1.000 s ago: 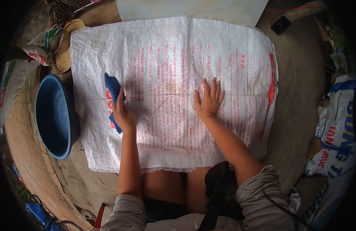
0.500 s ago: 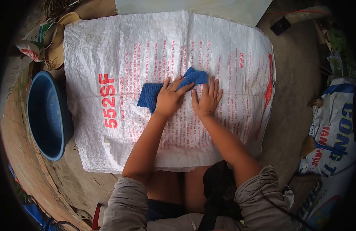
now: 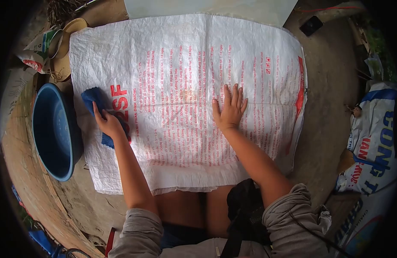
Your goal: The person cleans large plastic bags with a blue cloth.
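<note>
Head view looks straight down on a white woven sack (image 3: 185,103) with red print, spread flat on the ground in front of my knees. My left hand (image 3: 107,122) lies on a blue cloth (image 3: 94,101) near the sack's left edge, fingers together and pressing the cloth down against the sack, right over the big red lettering. My right hand (image 3: 230,109) lies flat near the middle of the sack, fingers spread and empty, palm down, pinning the sack in place. A blue basin (image 3: 52,129) sits just beside the sack on the left, close to the cloth. I judge the main risk to be the sack sliding or bunching: only one palm holds it, so a hard push of the cloth could drag the thin weave into wrinkles. Working this close to the left edge, the cloth could also run off onto the dirt and pick up grit, which would then smear back over the sack. My left arm could knock the basin too. Off to the right lie other printed sacks (image 3: 372,150), well apart from my hands.
</note>
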A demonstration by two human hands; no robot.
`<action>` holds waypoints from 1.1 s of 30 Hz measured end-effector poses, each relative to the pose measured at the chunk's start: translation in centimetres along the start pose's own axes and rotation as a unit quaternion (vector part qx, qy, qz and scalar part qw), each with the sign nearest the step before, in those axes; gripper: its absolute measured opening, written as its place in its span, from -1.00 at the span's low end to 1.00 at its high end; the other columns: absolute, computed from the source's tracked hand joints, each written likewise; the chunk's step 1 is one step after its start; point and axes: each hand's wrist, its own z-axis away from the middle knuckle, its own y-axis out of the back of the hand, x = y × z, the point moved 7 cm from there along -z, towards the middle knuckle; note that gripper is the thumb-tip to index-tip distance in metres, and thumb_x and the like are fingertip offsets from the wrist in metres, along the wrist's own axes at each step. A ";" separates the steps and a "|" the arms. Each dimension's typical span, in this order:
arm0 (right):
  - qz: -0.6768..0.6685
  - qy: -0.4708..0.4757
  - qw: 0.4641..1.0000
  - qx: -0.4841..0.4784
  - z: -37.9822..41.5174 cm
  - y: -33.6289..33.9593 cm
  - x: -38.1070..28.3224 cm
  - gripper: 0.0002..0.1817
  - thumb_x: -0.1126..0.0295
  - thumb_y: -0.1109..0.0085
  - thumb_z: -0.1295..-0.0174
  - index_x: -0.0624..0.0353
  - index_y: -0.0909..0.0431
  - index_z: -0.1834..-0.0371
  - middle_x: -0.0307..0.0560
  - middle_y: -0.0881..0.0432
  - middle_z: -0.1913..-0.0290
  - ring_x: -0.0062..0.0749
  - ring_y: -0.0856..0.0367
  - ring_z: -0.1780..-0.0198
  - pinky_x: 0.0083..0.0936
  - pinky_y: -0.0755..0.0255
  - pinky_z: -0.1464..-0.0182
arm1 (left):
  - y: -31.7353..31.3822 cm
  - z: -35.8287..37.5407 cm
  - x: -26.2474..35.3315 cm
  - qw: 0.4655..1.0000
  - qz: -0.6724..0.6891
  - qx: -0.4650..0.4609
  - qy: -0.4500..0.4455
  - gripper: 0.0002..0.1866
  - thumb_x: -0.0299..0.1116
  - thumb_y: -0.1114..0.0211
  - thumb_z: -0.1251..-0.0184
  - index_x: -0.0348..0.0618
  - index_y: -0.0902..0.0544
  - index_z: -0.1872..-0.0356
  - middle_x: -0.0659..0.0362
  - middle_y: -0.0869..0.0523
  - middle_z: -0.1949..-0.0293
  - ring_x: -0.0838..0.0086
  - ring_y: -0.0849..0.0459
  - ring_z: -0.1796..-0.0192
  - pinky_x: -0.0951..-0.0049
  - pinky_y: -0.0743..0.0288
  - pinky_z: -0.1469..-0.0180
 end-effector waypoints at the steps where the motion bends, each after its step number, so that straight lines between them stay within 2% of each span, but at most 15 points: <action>1: -0.004 0.002 1.000 0.001 0.0 0.1 -0.1 -0.28 -0.06 -0.03 -0.34 0.01 -0.24 -0.51 0.17 -0.08 -0.57 0.11 0.08 -0.60 0.21 0.35 -0.52 | -0.1 0.8 2.5 0.999 0.023 -0.003 -0.035 -0.50 -0.63 -0.06 -0.41 -0.01 -0.53 -0.33 -0.03 -0.68 -0.09 0.19 -0.68 -0.02 0.34 -0.48 -0.14; 2: -0.003 0.003 1.000 0.000 0.0 0.0 0.0 -0.28 -0.06 -0.03 -0.34 0.01 -0.24 -0.51 0.17 -0.08 -0.57 0.11 0.08 -0.60 0.21 0.35 -0.52 | -1.3 2.4 5.1 0.993 0.104 -0.057 0.004 -0.48 -0.65 -0.05 -0.40 0.00 -0.52 -0.34 -0.03 -0.69 -0.04 0.21 -0.69 0.01 0.37 -0.48 -0.12; 3: -0.003 0.003 1.000 0.001 0.0 0.0 0.0 -0.28 -0.05 -0.03 -0.33 0.00 -0.23 -0.51 0.17 -0.08 -0.57 0.11 0.08 -0.60 0.21 0.35 -0.52 | -2.4 3.6 8.3 0.990 0.041 -0.115 -0.070 -0.47 -0.65 -0.05 -0.39 0.01 -0.51 -0.35 -0.08 -0.66 -0.07 0.15 -0.68 0.03 0.32 -0.49 -0.14; 4: -0.003 0.003 1.000 0.002 0.0 0.0 -0.1 -0.28 -0.05 -0.03 -0.33 0.00 -0.23 -0.51 0.17 -0.08 -0.57 0.11 0.07 -0.60 0.21 0.34 -0.51 | -4.5 5.6 10.3 0.972 0.059 -0.226 -0.005 -0.47 -0.62 -0.07 -0.39 0.06 -0.51 -0.34 -0.15 -0.59 -0.16 -0.04 -0.62 -0.13 0.27 -0.44 -0.25; 5: -0.002 0.004 1.000 0.001 0.0 0.0 -0.1 -0.28 -0.05 -0.03 -0.33 0.00 -0.23 -0.51 0.17 -0.08 -0.57 0.11 0.07 -0.60 0.21 0.34 -0.51 | -6.5 7.8 12.1 0.959 0.052 -0.268 -0.076 -0.46 -0.61 -0.10 -0.36 0.12 -0.53 -0.32 -0.20 -0.51 -0.26 -0.18 -0.43 -0.34 0.12 -0.30 -0.40; 6: -0.002 0.006 1.000 0.005 0.0 0.1 -0.2 -0.28 -0.05 -0.03 -0.33 0.00 -0.23 -0.51 0.17 -0.08 -0.57 0.11 0.07 -0.60 0.21 0.34 -0.51 | -7.8 10.1 15.1 0.938 0.063 -0.291 -0.176 -0.42 -0.59 -0.16 -0.30 0.19 -0.53 -0.33 -0.14 -0.45 -0.35 -0.17 -0.24 -0.48 0.00 -0.13 -0.49; 7: -0.002 0.008 1.000 0.010 0.0 0.3 -0.2 -0.28 -0.05 -0.03 -0.33 0.00 -0.24 -0.51 0.17 -0.08 -0.57 0.11 0.07 -0.60 0.21 0.33 -0.51 | -9.5 12.8 16.6 0.909 0.049 -0.339 -0.238 -0.39 -0.56 -0.20 -0.26 0.23 -0.50 -0.34 -0.04 -0.42 -0.40 -0.13 -0.26 -0.47 -0.10 -0.09 -0.50; 12: 0.004 0.007 1.000 0.005 -0.1 0.2 -0.2 -0.26 -0.09 -0.02 -0.31 0.03 -0.26 -0.50 0.19 -0.10 -0.56 0.11 0.08 -0.60 0.22 0.33 -0.51 | -11.8 19.7 17.9 0.842 -0.032 -0.384 -0.377 -0.47 -0.42 -0.21 -0.26 0.33 -0.58 -0.27 0.13 -0.41 -0.44 0.07 -0.33 -0.48 -0.05 -0.08 -0.52; 19: 0.005 0.003 1.000 -0.001 0.0 -0.2 0.0 -0.26 -0.11 0.00 -0.33 0.03 -0.25 -0.50 0.18 -0.08 -0.56 0.11 0.09 -0.60 0.22 0.34 -0.51 | -8.7 9.7 9.4 0.927 -0.149 -0.249 -0.239 -0.42 -0.48 -0.22 -0.21 0.30 -0.57 -0.28 0.12 -0.45 -0.41 0.06 -0.36 -0.45 -0.09 -0.05 -0.51; 23: -0.003 0.001 1.000 0.000 0.0 -0.2 0.2 -0.27 -0.11 0.01 -0.33 0.03 -0.25 -0.50 0.18 -0.07 -0.57 0.11 0.08 -0.60 0.23 0.33 -0.51 | -5.8 2.8 1.2 0.952 -0.244 -0.150 -0.106 -0.48 -0.53 -0.10 -0.39 0.26 -0.54 -0.31 0.01 -0.42 -0.41 0.06 -0.40 -0.43 -0.10 -0.12 -0.48; 24: 0.002 0.003 1.000 0.002 0.0 -0.2 0.2 -0.27 -0.11 0.01 -0.33 0.03 -0.25 -0.50 0.18 -0.07 -0.57 0.10 0.08 -0.60 0.23 0.33 -0.51 | -4.9 1.9 0.1 0.983 -0.078 -0.151 0.065 -0.51 -0.51 -0.05 -0.46 0.27 -0.53 -0.32 0.01 -0.40 -0.42 0.09 -0.41 -0.42 -0.08 -0.16 -0.47; 25: 0.006 0.006 1.000 0.004 0.0 -0.2 0.1 -0.27 -0.11 0.02 -0.33 0.02 -0.25 -0.50 0.18 -0.07 -0.57 0.10 0.08 -0.60 0.24 0.33 -0.51 | -4.0 1.0 -0.2 0.958 0.092 -0.142 0.231 -0.53 -0.50 -0.01 -0.52 0.27 -0.52 -0.33 0.01 -0.38 -0.43 0.11 -0.42 -0.41 -0.06 -0.19 -0.45; 27: 0.002 0.005 1.000 0.003 0.1 -0.1 0.1 -0.27 -0.09 0.00 -0.34 0.01 -0.24 -0.51 0.17 -0.07 -0.57 0.10 0.09 -0.60 0.22 0.34 -0.51 | -3.3 0.9 3.0 0.940 0.166 -0.122 0.271 -0.55 -0.49 0.04 -0.57 0.15 -0.48 -0.38 0.04 -0.28 -0.49 0.12 -0.45 -0.38 -0.05 -0.25 -0.42; 29: -0.002 0.006 1.000 0.003 0.1 0.0 -0.1 -0.28 -0.06 -0.02 -0.34 0.00 -0.22 -0.52 0.17 -0.07 -0.57 0.10 0.09 -0.60 0.21 0.35 -0.51 | -4.4 0.6 8.8 0.952 0.181 -0.242 -0.042 -0.45 -0.34 -0.08 -0.55 0.02 -0.26 -0.51 -0.05 -0.11 -0.56 0.00 -0.26 -0.50 -0.16 -0.03 -0.49; 33: 0.002 0.010 1.000 0.007 0.0 -0.1 -0.1 -0.27 -0.08 -0.01 -0.33 0.01 -0.23 -0.51 0.17 -0.08 -0.57 0.10 0.08 -0.60 0.23 0.34 -0.51 | -4.0 6.0 15.5 0.933 0.017 -0.314 -0.174 -0.02 0.09 -0.25 -0.37 -0.04 0.12 -0.60 -0.06 0.04 -0.60 -0.14 0.28 -0.62 -0.36 0.46 -0.47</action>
